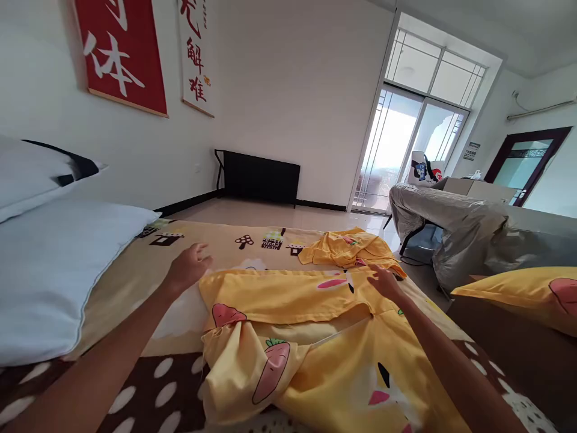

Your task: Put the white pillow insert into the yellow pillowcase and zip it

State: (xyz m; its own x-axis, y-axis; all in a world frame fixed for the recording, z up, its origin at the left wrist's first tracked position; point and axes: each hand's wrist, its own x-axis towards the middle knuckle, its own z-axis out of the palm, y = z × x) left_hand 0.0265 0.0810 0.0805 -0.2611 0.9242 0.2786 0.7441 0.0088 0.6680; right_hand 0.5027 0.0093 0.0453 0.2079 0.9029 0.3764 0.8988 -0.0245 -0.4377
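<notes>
One pillowcase (279, 294) (yellow) beneath right grip (382, 281)

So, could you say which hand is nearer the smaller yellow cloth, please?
The right hand, just on the near side of the smaller yellow cloth; the left hand is well off to its left.

Two hands (190, 264) (384, 281), two yellow cloths (279, 294) (356, 248), two white pillows (76, 270) (33, 168), two scrolls (121, 54) (195, 60)

Prob. home bedrm: patterned bedsheet (135, 282), white pillows (54, 270), wall scrolls (121, 54).
</notes>
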